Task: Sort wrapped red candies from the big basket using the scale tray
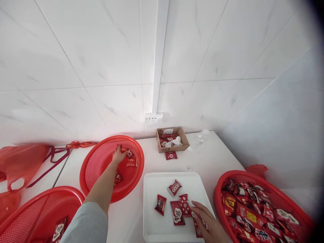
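Observation:
My left hand (pixel 117 156) reaches into the middle red basket (pixel 95 168), fingers curled down on a small red packet (pixel 126 151) at its far side. Two more red packets (pixel 131 163) lie in that basket. My right hand (pixel 208 221) rests on the white tray (pixel 157 222) at its right side, fingers stretched over a red packet (pixel 197 226). Several red candy packets lie on the tray, such as one with white circles (pixel 174 187) and a dark one (pixel 160 204).
A red basket (pixel 301 216) full of red packets stands at the right. Another red basket (pixel 37 209) holding a packet is at the lower left. A small cardboard box (pixel 184 141) stands by the wall, a packet (pixel 171 155) before it. Red plastic bags (pixel 22 162) lie at left.

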The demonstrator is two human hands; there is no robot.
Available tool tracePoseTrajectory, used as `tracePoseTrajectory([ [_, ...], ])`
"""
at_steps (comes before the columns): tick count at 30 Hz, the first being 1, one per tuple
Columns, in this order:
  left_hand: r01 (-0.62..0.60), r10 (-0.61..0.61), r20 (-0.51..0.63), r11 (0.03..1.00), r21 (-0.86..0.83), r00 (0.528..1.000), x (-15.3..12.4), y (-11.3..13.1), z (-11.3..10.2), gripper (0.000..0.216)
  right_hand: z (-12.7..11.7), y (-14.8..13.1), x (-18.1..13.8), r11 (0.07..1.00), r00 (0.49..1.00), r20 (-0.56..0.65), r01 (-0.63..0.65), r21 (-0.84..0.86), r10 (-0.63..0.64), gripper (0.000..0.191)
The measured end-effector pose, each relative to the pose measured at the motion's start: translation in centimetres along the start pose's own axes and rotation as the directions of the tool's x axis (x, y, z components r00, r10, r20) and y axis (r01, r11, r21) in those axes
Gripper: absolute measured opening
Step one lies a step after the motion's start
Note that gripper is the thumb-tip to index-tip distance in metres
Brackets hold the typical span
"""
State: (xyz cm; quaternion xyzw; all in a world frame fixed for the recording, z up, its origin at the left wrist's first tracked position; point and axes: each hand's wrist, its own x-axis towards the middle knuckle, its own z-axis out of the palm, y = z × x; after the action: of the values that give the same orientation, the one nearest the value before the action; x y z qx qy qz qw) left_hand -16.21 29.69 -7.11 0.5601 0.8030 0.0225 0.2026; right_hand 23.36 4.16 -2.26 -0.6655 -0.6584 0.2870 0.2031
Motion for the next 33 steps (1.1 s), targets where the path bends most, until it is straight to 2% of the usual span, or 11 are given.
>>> tracePoseTrajectory([
  [4, -0.076, 0.075, 0.030, 0.997, 0.014, 0.997, -1.6, 0.8, 1.4, 0.082, 0.1, -0.8, 0.2, 0.999, 1.000, 0.014, 0.022, 0.030, -0.022, 0.032],
  [7, -0.191, 0.187, 0.088, 0.981, 0.041, 0.978, -2.9, 0.8, 2.2, 0.095, 0.2, -0.9, 0.1, 0.998, 0.999, 0.017, 0.036, 0.049, -0.037, 0.031],
  [11, -0.262, 0.253, 0.117, 0.962, 0.074, 0.960, -3.5, 0.3, 2.4, 0.095, 0.2, -0.7, -0.2, 0.997, 0.999, 0.028, 0.033, 0.066, -0.035, 0.032],
  [18, -0.169, 0.170, -0.002, 0.982, 0.088, 0.985, -3.0, 1.1, 2.4, 0.060, -0.2, -1.1, -0.5, 0.996, 0.999, 0.014, 0.031, 0.087, -0.033, 0.033],
  [24, -0.160, 0.164, -0.059, 0.985, 0.064, 0.985, -3.9, 1.5, 2.8, 0.059, -0.3, -1.5, -0.7, 0.996, 1.000, 0.012, 0.024, 0.083, -0.026, 0.033],
  [29, -0.221, 0.218, -0.105, 0.975, -0.022, 0.970, -6.2, 2.6, 2.1, 0.058, 0.2, -1.0, -1.0, 0.997, 1.000, 0.023, 0.012, 0.073, -0.014, 0.034],
  [33, -0.302, 0.279, -0.176, 0.946, -0.116, 0.944, -10.2, 4.0, 0.9, 0.057, 1.2, 0.3, -1.2, 0.999, 1.000, 0.011, -0.018, -0.033, 0.019, 0.037],
])
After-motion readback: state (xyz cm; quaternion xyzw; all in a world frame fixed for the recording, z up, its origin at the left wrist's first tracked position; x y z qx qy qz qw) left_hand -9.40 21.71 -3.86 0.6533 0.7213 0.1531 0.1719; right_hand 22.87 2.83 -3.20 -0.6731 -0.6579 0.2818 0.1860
